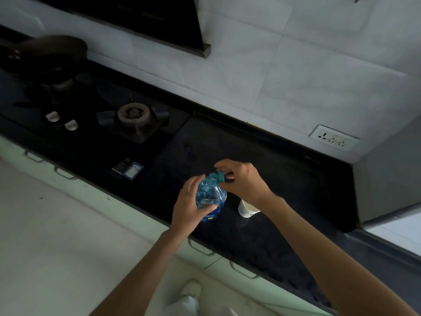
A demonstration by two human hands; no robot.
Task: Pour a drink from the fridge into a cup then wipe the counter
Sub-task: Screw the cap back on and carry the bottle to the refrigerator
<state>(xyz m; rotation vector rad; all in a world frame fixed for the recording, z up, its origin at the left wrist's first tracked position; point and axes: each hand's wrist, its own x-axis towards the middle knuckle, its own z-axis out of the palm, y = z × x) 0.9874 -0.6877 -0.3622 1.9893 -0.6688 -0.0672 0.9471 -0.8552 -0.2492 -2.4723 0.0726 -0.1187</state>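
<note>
A person uncaps a clear blue bottle at a dark kitchen counter, seen from above.

The left hand wraps around the bottle's body, fingers and thumb curled round it, holding it upright near the counter's near edge. The right hand pinches the teal cap between thumb and fingertips; the cap is tilted just beside the open mouth of the bottle (whether it touches the rim cannot be told). A white cup stands on the counter just right of the bottle, partly hidden under the right wrist. Further left, a gas hob is set into the counter, with a dark pan on the far-left burner and a small box lying in front of the hob. A wall socket sits on the pale tiled wall at far right.
</note>
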